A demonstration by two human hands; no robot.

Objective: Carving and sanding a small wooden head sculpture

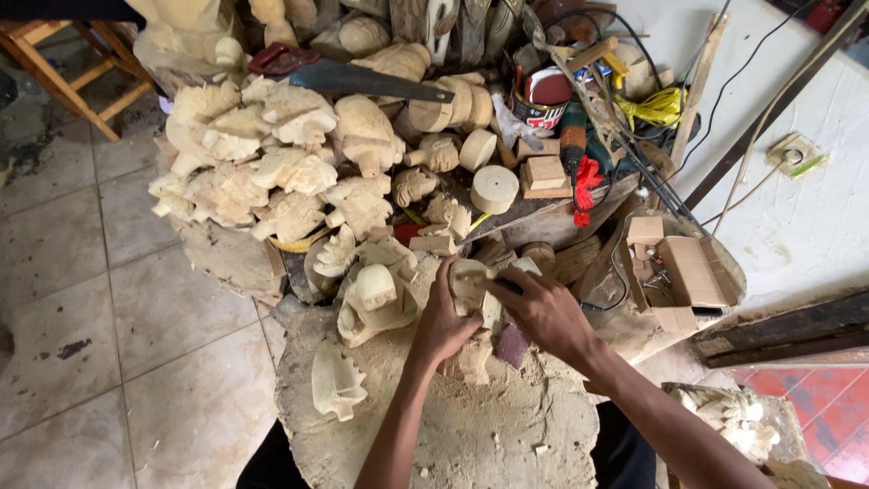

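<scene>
The left hand [444,319] is wrapped around a small pale carved wooden figure [471,282], with the fingers curled tight on its left side. The right hand [543,312] comes over the top of the same figure, and its fingers press down on it. I cannot tell if the right hand also holds a small tool, because the fingers hide that spot. The figure sits just above a big flat wooden stump covered in sawdust [471,426], right in front of the person.

The little figure looks light, because it is small and made of soft-looking pale wood. It is stiff and will not bend. The thin carved bits could snap if squeezed hard, so it is best to hold the thick middle part, as the left hand does. The dust on it may make it a bit slippery, so a snug hold from both sides looks safest.

A small dark red block [512,346] lies on the stump just under the right hand. A bigger pale carved wooden head shape [376,303] rests just to the left of the left hand. A flat pale carved wooden piece with ridges [337,382] lies further down on the left. Behind them is a heap of many pale carved wooden figures [272,163], with a dark hand saw with a red handle [353,77] lying on top
</scene>
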